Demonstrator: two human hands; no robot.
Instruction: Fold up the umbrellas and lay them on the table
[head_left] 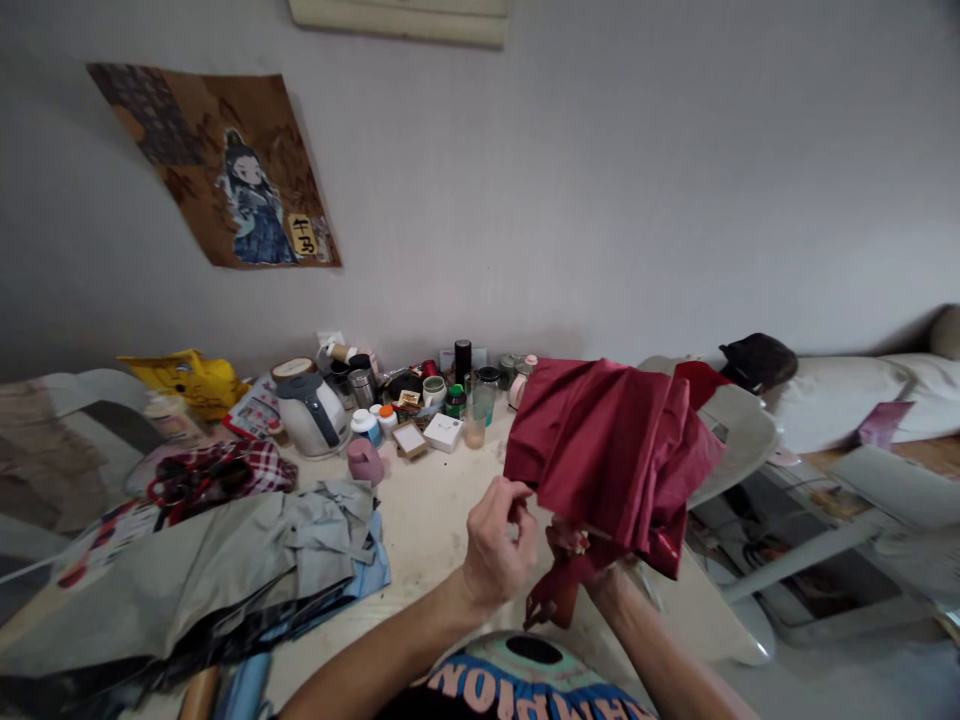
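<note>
A dark red umbrella (611,450), its fabric loosely folded and bunched, hangs above the table's near right side. My left hand (496,548) is closed in a pinch at the lower left edge of the red fabric. My right hand (600,572) is almost wholly hidden under the fabric, near the umbrella's red strap and lower end; its fingers do not show. Both forearms rise from the bottom of the view.
A pale table (427,520) carries grey and blue clothes (247,560) at the left, a white kettle (311,412), a pink cup (364,460), and several jars and boxes along the wall. A white plastic chair (739,440) stands at the right, with a bed (847,395) behind.
</note>
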